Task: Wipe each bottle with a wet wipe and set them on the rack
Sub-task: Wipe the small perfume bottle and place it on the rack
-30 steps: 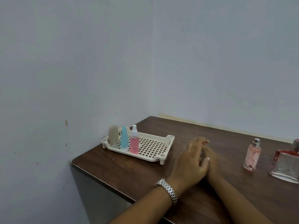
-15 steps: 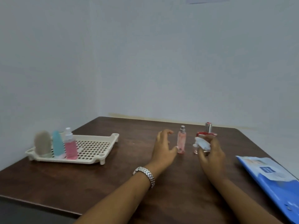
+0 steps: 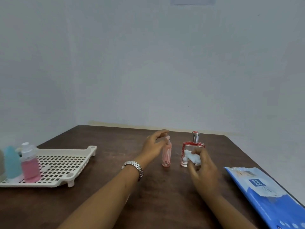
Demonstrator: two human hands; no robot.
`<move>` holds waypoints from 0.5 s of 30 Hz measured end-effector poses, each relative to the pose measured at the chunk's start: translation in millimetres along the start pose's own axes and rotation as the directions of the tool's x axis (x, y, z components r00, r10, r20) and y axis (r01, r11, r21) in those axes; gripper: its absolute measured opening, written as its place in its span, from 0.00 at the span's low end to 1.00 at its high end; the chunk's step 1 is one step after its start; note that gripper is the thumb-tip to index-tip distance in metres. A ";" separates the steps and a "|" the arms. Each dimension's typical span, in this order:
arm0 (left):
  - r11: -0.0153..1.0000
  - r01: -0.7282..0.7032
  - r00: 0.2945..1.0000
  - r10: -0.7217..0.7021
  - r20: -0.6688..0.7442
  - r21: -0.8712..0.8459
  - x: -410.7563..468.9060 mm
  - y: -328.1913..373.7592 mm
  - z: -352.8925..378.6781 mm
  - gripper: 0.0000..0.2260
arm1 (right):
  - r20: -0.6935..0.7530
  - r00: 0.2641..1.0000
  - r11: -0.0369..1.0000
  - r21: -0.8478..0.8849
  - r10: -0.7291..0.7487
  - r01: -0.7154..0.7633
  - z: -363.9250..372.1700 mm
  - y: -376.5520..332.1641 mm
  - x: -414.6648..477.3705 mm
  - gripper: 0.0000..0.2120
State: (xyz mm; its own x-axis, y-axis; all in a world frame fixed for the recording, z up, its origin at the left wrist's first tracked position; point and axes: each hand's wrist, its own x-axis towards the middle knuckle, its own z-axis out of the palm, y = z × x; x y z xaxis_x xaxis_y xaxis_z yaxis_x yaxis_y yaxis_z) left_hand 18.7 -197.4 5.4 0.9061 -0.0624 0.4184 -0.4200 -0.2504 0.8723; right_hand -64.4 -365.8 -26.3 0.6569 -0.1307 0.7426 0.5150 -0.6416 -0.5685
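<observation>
Left hand point(image 3: 154, 145) has closed in to cup the slim pink bottle point(image 3: 166, 155) at 12 o'clock on the worktop point(image 3: 115, 144), grip uncertain, while right hand point(image 3: 203, 172) pinches the wet wipe point(image 3: 192, 157), so wiping seems imminent; rack point(image 3: 66, 162) waits at 9 o'clock.

A dark brown wooden table point(image 3: 107, 142) fills the near part of the view. Behind it stands a plain, pale grey wall point(image 3: 148, 63). A thin yellowish strip point(image 3: 123, 124) runs along the wall's bottom, at the table's far edge. High up, a pale rectangle point(image 3: 192, 0) is cut off. A shiny silver watch point(image 3: 133, 166) shows near the middle.
</observation>
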 end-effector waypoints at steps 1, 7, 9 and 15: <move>1.000 -0.013 1.000 0.013 0.022 0.002 1.5 2.0 -0.5 0.10 | 0.002 1.000 1.000 0.004 -0.003 0.003 0.6 1.4 0.1 0.20; 0.989 0.006 1.000 -0.005 0.002 -0.147 1.1 -8.7 -10.5 0.08 | 0.011 1.000 1.000 0.023 -0.003 0.003 1.0 2.6 0.5 0.20; 0.979 0.026 1.000 -0.027 -0.004 -0.202 -6.4 -12.0 -23.7 0.07 | 0.007 1.000 0.998 0.063 0.000 -0.001 2.2 -0.4 -0.5 0.19; 0.973 0.003 0.999 0.006 0.038 -0.232 -35.5 -2.9 -66.0 0.06 | 0.102 0.994 0.939 0.337 0.038 -0.070 30.3 -36.3 8.4 0.10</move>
State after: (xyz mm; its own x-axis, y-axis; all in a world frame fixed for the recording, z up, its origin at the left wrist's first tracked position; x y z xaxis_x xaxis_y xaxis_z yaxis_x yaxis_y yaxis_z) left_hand -15.6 -130.7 4.7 0.9048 -0.1011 0.4136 -0.4175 -0.0199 0.9085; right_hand -60.8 -320.7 -10.2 0.7288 -0.0767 0.6804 0.6228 -0.3387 -0.7053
